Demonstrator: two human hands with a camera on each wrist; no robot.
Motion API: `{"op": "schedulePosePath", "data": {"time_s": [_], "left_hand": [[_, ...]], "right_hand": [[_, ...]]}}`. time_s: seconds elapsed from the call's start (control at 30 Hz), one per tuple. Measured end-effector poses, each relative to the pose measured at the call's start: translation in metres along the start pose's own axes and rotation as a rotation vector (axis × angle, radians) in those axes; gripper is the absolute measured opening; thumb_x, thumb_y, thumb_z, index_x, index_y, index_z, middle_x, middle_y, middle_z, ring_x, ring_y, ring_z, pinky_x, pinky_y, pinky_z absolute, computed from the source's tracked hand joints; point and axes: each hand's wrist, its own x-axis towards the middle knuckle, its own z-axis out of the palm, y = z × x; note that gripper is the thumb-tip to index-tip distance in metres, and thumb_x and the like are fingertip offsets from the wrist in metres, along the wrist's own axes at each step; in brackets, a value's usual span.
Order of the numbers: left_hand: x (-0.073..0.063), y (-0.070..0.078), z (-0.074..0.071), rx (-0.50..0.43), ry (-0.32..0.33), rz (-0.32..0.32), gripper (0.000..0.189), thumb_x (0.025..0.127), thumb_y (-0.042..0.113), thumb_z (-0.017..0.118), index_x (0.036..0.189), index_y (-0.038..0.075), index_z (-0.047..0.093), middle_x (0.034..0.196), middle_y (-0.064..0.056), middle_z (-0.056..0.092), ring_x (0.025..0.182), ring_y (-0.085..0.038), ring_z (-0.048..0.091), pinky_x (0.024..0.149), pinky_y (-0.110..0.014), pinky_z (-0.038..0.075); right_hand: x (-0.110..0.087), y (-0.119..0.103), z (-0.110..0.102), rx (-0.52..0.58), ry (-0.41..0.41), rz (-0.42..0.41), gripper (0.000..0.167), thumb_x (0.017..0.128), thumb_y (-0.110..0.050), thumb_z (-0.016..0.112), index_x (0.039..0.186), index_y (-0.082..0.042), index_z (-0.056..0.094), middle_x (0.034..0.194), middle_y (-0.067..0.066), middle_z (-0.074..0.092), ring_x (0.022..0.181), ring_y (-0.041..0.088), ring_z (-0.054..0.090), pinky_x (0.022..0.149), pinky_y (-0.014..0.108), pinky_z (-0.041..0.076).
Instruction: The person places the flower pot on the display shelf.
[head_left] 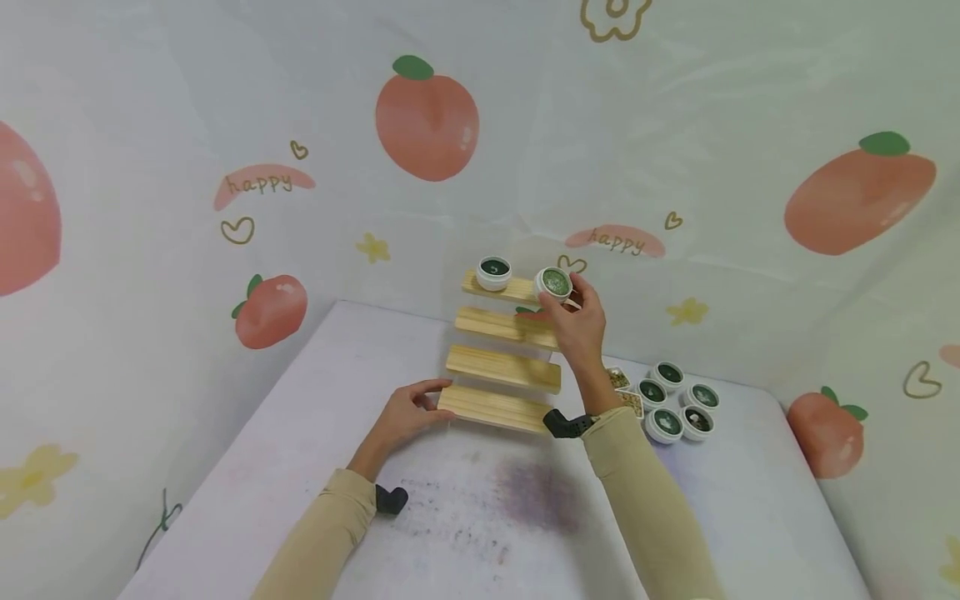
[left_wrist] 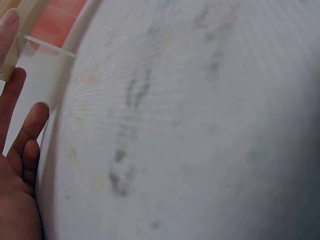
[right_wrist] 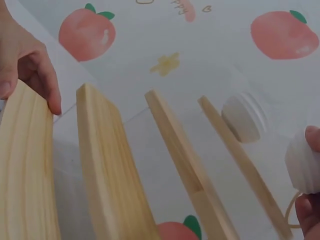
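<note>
A tiered display rack with pale wooden boards (head_left: 498,367) stands at the back of the table. My left hand (head_left: 405,412) grips the left end of its lowest board (right_wrist: 27,165), thumb on one edge and a finger on the other. At the top tier, my right hand (head_left: 581,325) holds a small white round pot (head_left: 555,282) with a green, speckled top; in the right wrist view this pot (right_wrist: 302,165) is pinched between fingers and thumb at the right edge. Left of it, a white pot with a dark green top (head_left: 494,273) sits on the top board.
Right of the rack, several similar white pots (head_left: 664,423) stand grouped on the table. Small containers with tan, grainy contents (head_left: 630,404) lie beside them, partly behind my right forearm. A fruit-printed cloth wall (head_left: 525,125) rises behind the table.
</note>
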Motion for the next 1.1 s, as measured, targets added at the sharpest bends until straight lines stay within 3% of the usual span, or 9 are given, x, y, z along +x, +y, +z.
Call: {"op": "schedulePosePath", "data": {"time_s": [0.43,0.73,1.1], "left_hand": [[0.002,0.001,0.002,0.005,-0.001,0.002,0.059,0.077,0.042,0.09,0.132,0.035,0.069,0.103,-0.001,0.07,0.081,-0.015,0.059,0.07,-0.028,0.045],[0.002,0.0,0.002,0.005,0.01,0.012,0.058,0.077,0.041,0.09,0.131,0.036,0.069,0.11,0.0,0.07,0.082,-0.015,0.06,0.07,-0.028,0.046],[0.0,0.0,0.0,0.003,0.004,-0.005,0.059,0.075,0.043,0.09,0.13,0.039,0.069,0.109,0.0,0.071,0.082,-0.016,0.06,0.07,-0.028,0.046]], "right_hand": [[0.02,0.007,0.009,-0.092,-0.077,0.017,0.069,0.096,-0.017,0.073,0.154,0.001,0.04,0.139,0.025,0.055,0.125,0.036,0.058,0.105,0.042,0.048],[0.024,0.012,0.011,-0.181,-0.124,0.018,0.068,0.1,-0.021,0.068,0.158,-0.005,0.036,0.14,0.023,0.056,0.124,0.035,0.06,0.104,0.044,0.05],[0.026,0.008,0.007,-0.397,-0.236,0.002,0.068,0.105,-0.029,0.06,0.162,-0.008,0.028,0.15,0.021,0.052,0.131,0.033,0.06,0.111,0.045,0.046]]}}
